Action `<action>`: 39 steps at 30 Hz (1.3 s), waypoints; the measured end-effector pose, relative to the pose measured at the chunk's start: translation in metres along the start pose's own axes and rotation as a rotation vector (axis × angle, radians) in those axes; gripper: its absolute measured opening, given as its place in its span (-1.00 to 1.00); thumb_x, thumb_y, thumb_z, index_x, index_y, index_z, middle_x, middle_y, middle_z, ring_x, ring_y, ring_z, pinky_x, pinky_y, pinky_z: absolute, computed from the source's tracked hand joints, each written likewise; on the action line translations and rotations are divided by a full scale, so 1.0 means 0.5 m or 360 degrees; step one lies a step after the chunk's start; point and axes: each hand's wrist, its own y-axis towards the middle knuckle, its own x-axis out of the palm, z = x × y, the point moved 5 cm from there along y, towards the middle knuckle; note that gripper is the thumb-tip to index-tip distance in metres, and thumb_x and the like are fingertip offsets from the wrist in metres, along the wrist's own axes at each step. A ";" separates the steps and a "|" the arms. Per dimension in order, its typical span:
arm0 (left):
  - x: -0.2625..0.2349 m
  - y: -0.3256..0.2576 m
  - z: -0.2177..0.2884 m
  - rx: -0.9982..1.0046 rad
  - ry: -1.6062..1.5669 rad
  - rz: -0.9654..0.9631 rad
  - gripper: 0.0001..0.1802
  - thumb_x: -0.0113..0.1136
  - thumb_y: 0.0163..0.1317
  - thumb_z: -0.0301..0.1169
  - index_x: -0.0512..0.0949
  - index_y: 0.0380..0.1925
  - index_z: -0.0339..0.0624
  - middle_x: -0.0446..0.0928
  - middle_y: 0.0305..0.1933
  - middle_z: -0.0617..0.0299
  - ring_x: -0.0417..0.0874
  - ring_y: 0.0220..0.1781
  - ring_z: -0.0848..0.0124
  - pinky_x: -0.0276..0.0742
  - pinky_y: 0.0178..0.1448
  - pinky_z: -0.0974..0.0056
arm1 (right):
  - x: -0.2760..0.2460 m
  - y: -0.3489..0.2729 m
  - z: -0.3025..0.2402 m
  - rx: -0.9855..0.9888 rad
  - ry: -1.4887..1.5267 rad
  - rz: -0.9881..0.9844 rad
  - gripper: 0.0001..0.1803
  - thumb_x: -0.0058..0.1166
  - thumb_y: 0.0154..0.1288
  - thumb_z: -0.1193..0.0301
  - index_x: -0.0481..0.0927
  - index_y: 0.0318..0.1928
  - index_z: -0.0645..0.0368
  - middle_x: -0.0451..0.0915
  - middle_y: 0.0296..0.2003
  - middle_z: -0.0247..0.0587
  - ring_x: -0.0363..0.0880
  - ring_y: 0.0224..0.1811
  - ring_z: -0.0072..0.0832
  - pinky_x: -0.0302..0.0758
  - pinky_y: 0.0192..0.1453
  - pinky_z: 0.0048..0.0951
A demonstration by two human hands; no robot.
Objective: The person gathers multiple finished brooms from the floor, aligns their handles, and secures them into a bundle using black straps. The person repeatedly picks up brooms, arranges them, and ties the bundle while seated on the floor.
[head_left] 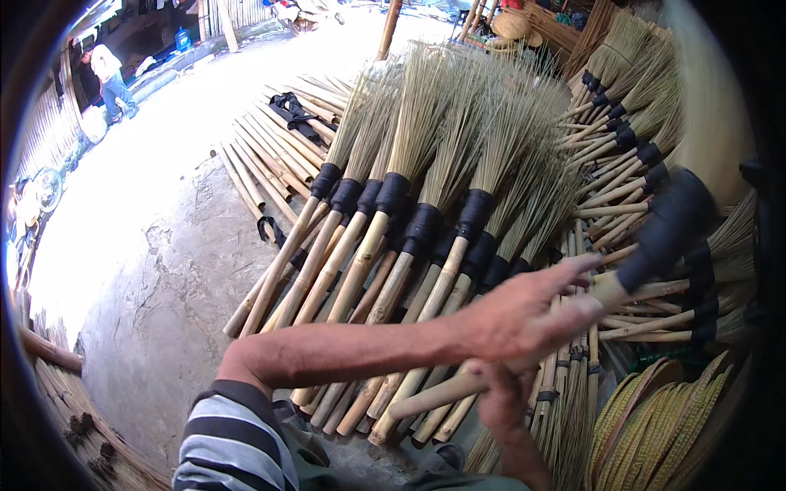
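A broom with a pale wooden handle [438, 396], a wide black binding [670, 227] and motion-blurred straw bristles [711, 98] slants up to the right. My left hand [524, 315] reaches across from the left and lies over the handle below the binding. Its fingers and thumb sit on either side of the wood, somewhat blurred. Lower down, my right hand [503, 401] is closed round the same handle, thumb near the top; its other fingers are partly hidden. Beneath both hands lies a row of finished brooms [393, 192] with black bindings, bristles pointing away from me.
More brooms [626, 135] are stacked on the right. Loose wooden sticks [270, 151] with black strips [291, 110] lie behind the row. Coiled yellow-green woven bands [663, 417] stand at lower right. A person [106, 74] is at far left, beyond the concrete floor [164, 327].
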 end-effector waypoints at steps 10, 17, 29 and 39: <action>-0.190 -0.225 -0.369 -0.1431 0.0920 0.0321 -0.16 0.13 0.58 0.02 0.01 0.46 -0.39 0.71 -0.07 -0.37 0.78 -0.06 -0.37 0.70 0.04 -0.26 | 0.190 0.007 0.401 0.1027 0.0515 -0.0178 -0.80 0.39 0.42 0.41 0.61 -0.09 0.14 0.63 -0.32 -0.33 0.68 -0.28 -0.47 0.63 -0.15 -0.29; -0.178 -0.291 -0.443 -0.1200 0.1499 0.0116 -0.04 0.07 0.58 0.13 0.05 0.52 -0.55 0.73 -0.15 -0.38 0.81 -0.14 -0.29 0.72 -0.09 -0.21 | 0.150 -0.013 0.507 0.1151 0.0192 -0.0131 -0.71 0.38 0.47 0.30 0.56 0.00 0.13 0.60 -0.26 -0.34 0.66 -0.27 -0.50 0.63 -0.13 -0.29; -0.232 -0.195 -0.413 -0.0993 0.1796 0.0422 -0.18 0.24 0.36 -0.17 0.21 0.40 -0.56 0.59 0.07 -0.32 0.65 0.12 -0.23 0.55 0.18 -0.24 | 0.171 0.055 0.407 0.0620 0.0004 -0.0282 -0.19 0.06 0.64 0.35 -0.04 0.68 0.27 0.44 0.38 0.12 0.68 0.15 -0.26 0.66 0.30 -0.20; -0.258 -0.171 -0.402 -0.0741 0.1714 0.0725 -0.40 0.34 0.20 -0.26 0.34 0.12 -0.35 0.50 0.11 -0.22 0.51 0.23 -0.14 0.38 0.26 -0.16 | 0.164 0.090 0.403 0.0719 0.0218 -0.0636 -0.29 0.26 0.61 0.11 0.30 0.45 0.32 0.53 0.15 -0.13 0.67 0.17 -0.33 0.57 0.33 -0.25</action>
